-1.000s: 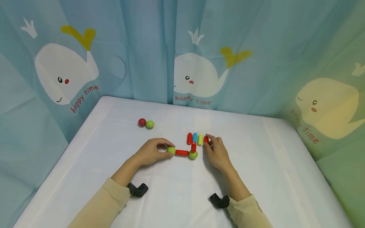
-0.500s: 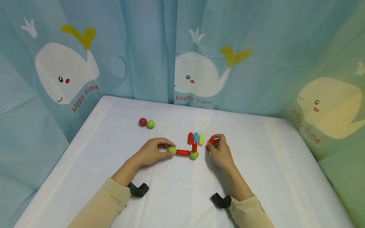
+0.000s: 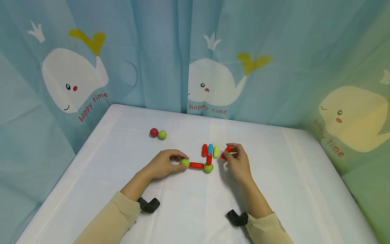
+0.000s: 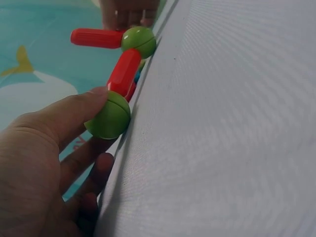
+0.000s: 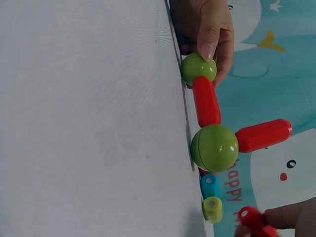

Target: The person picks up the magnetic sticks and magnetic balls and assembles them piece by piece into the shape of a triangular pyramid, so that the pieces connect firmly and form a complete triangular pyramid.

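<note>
My left hand pinches a green ball between thumb and fingers, low at the table. A red rod joins this ball to a second green ball. From the top of that second ball another red rod stands upright. To the right, my right hand pinches a loose red rod with thumb and fingertips, tilted. A small hole shows in the end of this held rod in the right wrist view.
Behind the joined pieces lie a red rod, a blue rod and a yellow-green rod in a row. A dark red ball and a green ball sit farther back left. Whale-print curtains border the white table.
My right hand has drawn the red rod away from the right end of the row, rightward, and tilted it. The left hand keeps its hold on the green ball.
</note>
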A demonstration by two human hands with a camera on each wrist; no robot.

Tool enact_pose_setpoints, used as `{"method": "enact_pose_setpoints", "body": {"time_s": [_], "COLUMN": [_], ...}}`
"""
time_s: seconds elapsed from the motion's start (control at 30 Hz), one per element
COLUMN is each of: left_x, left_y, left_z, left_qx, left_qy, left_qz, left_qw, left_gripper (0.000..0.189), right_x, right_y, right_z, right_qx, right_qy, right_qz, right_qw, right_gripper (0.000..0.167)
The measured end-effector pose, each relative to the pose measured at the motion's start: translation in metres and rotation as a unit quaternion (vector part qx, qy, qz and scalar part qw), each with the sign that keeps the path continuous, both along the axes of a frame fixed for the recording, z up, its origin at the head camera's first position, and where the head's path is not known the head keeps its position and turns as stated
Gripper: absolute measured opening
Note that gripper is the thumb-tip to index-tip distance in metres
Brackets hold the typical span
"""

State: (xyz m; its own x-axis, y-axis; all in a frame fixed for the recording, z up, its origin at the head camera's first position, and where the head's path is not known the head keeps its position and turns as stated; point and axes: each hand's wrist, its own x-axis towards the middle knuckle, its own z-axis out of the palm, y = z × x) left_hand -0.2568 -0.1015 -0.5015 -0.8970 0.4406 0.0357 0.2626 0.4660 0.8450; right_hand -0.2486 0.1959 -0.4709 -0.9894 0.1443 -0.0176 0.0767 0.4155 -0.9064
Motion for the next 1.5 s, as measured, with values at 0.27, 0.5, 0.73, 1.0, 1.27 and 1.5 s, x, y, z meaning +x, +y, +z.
{"method": "enact_pose_setpoints", "body": {"time_s": [0.27, 0.5, 0.73, 1.0, 1.27, 1.5], "left_x": [0.0, 0.0, 0.001, 0.002, 0.001, 0.001], "left_y": [0.0, 0.001, 0.003, 0.007, 0.008, 0.009], "left_z": [-0.002, 0.0, 0.0, 0.0, -0.001, -0.001], "left_qx": [0.003, 0.002, -0.008, -0.022, -0.022, -0.025], "left_qy": [0.001, 0.01, 0.019, 0.02, 0.031, 0.04], "left_qz": [-0.004, -0.006, -0.005, 0.0, -0.004, -0.008], "left_qw": [1.0, 0.9999, 0.9998, 0.9996, 0.9993, 0.9988], "left_gripper": [0.027, 0.027, 0.028, 0.027, 0.029, 0.029], "right_x": [0.005, 0.005, 0.008, 0.014, 0.018, 0.024], "right_y": [-0.001, -0.005, -0.009, -0.015, -0.026, -0.036], "right_z": [0.005, 0.01, 0.014, 0.019, 0.018, 0.014], "right_qx": [-0.041, -0.044, -0.046, -0.059, -0.026, 0.053], "right_qy": [0.059, 0.115, 0.154, 0.173, 0.23, 0.23], "right_qz": [0.016, 0.028, 0.019, 0.024, 0.085, 0.144], "right_qw": [0.9973, 0.992, 0.9868, 0.9829, 0.9691, 0.9609], "right_gripper": [0.034, 0.03, 0.028, 0.027, 0.026, 0.023]}}
